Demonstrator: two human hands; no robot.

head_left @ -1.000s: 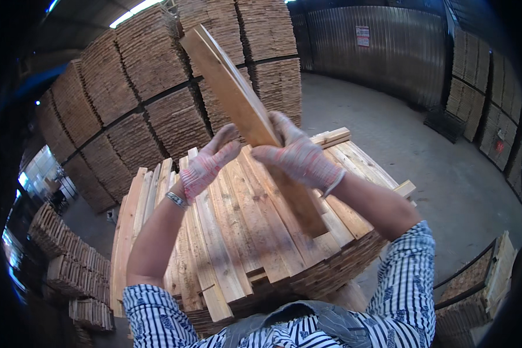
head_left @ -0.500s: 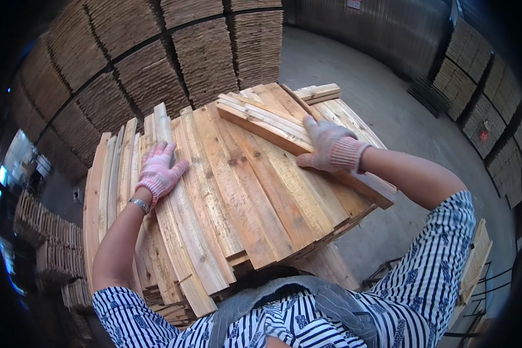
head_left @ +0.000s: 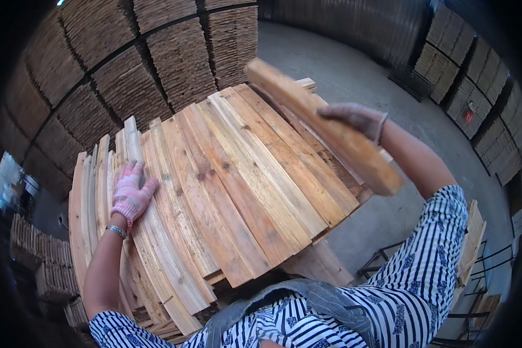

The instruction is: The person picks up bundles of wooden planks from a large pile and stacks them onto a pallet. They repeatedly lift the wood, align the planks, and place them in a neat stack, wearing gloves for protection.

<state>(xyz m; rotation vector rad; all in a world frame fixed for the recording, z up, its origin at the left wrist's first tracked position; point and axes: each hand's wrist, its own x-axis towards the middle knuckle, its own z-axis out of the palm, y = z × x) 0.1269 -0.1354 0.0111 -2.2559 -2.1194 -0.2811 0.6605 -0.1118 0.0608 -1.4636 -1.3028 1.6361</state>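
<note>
My right hand (head_left: 356,118), in a knitted glove, grips a thick wooden board (head_left: 293,97) by its upper side. The board is raised and tilted over the right part of a layer of planks (head_left: 238,185), somewhat blurred by motion. My right fingertips are partly hidden behind it. In a pink and white glove, my left hand (head_left: 132,194) lies with spread fingers on narrower boards (head_left: 156,232) at the left of the layer. Light, knotty planks run side by side from near my body to the far side.
Tall stacks of boards (head_left: 127,72) stand close behind the pile. More stacks (head_left: 446,75) line the right wall beyond the grey floor (head_left: 313,49). Low stacks (head_left: 46,249) are at the left. A dark metal frame (head_left: 383,258) stands near my right elbow.
My right hand has lifted the board off the layer and carried it right, tilting it and uncovering planks beneath. My left hand stays on the boards. The whole view has shifted slightly.
</note>
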